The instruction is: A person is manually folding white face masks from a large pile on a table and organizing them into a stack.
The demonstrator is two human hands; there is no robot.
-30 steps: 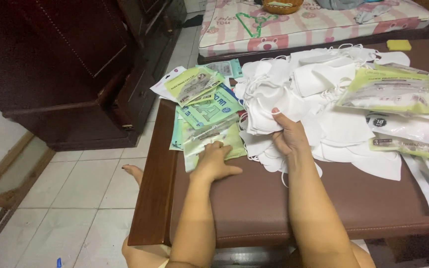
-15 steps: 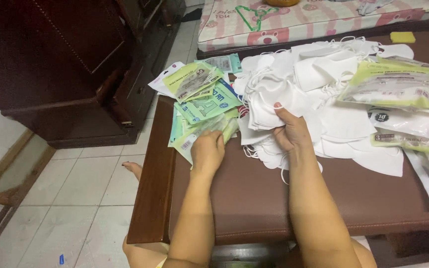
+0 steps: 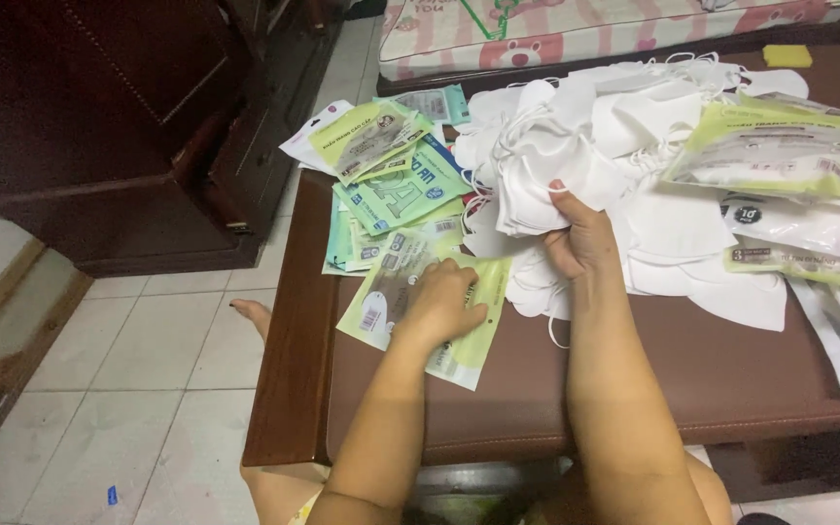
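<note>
White face masks point(image 3: 576, 165) fill the frame's upper middle; the right hand point(image 3: 580, 238) grips a bunch of them, while the left hand point(image 3: 439, 301), fingers curled, presses a pale green packet point(image 3: 459, 340) on the brown bench point(image 3: 731, 369) at centre

Flat green and yellow-green packets point(image 3: 388, 185) fan out at left (one point(image 3: 428, 306) lies under the left hand point(image 3: 442, 303)); white pouches point(image 3: 809, 228) sit right.

Packets point(image 3: 381, 190) lie left of the masks point(image 3: 576, 156) — both on the table point(image 3: 731, 369).
</note>
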